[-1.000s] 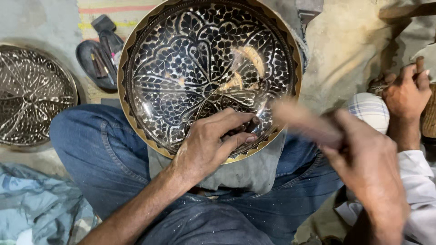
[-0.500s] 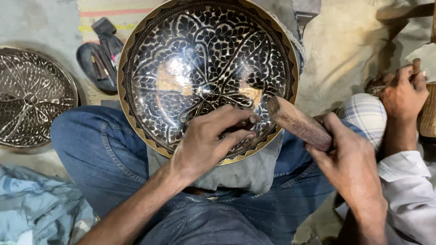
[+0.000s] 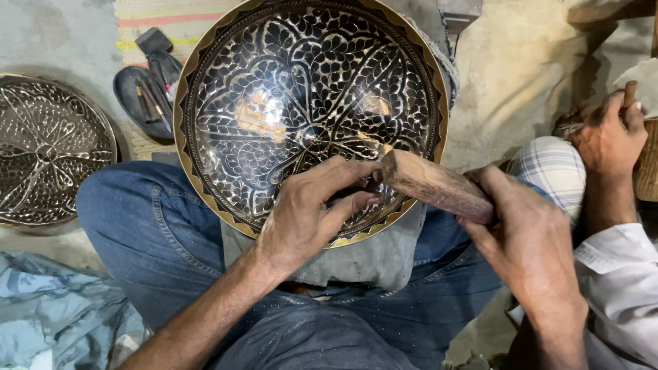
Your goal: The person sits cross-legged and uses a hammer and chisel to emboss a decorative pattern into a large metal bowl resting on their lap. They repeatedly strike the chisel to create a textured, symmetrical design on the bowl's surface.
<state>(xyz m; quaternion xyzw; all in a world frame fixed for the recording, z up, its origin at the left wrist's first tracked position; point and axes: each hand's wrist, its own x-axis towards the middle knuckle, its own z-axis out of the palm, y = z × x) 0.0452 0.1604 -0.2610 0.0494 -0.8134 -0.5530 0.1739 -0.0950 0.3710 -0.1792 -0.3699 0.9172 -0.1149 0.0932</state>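
Bare concrete floor (image 3: 62, 41). Left of the fingers (image 3: 343, 185) lie a second engraved plate (image 3: 48, 147), a dark tool tray (image 3: 140, 103) and crumpled blue cloth (image 3: 55, 315).

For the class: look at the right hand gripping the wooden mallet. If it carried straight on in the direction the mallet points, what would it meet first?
The right hand aims the wooden mallet up and left. Its head already sits at the left hand, whose fingertips pinch a small tool, mostly hidden. So probably that tool first, then the engraved bowl. Depth is unclear.

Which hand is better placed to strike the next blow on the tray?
The right hand, probably. It already holds the wooden mallet, whose head sits beside the left hand. The left is busy pinching a small tool against the patterned tray, so it looks committed to steadying.
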